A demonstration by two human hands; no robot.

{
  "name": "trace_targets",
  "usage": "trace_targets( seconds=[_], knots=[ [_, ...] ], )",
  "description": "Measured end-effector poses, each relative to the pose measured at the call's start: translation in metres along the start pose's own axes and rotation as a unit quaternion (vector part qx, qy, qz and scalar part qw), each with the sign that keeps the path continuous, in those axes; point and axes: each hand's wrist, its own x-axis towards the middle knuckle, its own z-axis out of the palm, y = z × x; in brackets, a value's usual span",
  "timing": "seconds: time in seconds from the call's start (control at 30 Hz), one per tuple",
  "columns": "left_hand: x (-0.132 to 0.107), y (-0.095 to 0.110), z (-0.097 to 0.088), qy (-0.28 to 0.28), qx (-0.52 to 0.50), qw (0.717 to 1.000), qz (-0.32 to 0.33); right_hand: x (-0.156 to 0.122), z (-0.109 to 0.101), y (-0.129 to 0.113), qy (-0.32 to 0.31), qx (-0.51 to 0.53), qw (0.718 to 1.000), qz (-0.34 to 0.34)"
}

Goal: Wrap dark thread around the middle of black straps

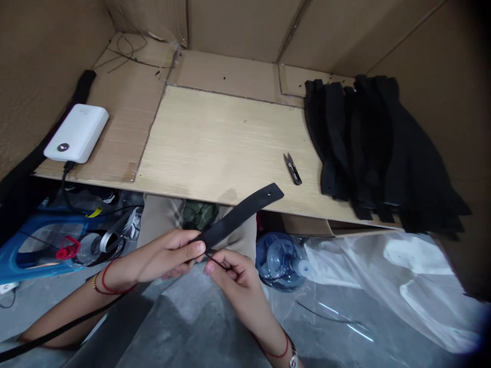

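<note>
My left hand (164,253) pinches the near end of a black strap (240,217), which has a small hole near its far end. My right hand (230,273) sits just beside it, with its fingertips closed on a thin black thread (215,259) coming off the strap's end. Thread snips (292,168) lie on the pale wooden board (215,143), out of reach of both hands' fingers. To their right lies a heap of similar black straps (368,143).
A white power bank (75,134) with a black cable sits at the board's left. Cardboard walls surround the board. Below its edge are my beige trouser legs (161,220), a blue plastic water jug (280,260), a clear plastic sheet (399,286) and a blue container (46,245).
</note>
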Motion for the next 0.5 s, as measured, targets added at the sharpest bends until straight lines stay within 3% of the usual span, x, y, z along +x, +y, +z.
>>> trace_targets(
  seconds=[0.23, 0.5],
  knots=[
    [0.004, -0.013, 0.006, -0.03, -0.152, 0.987, 0.035, 0.007, 0.007, 0.002, 0.022, 0.12, 0.992, -0.01],
    [0.002, -0.013, 0.008, -0.072, -0.21, 0.974, 0.045, 0.017, 0.002, 0.001, 0.026, 0.201, 0.979, -0.028]
  ],
)
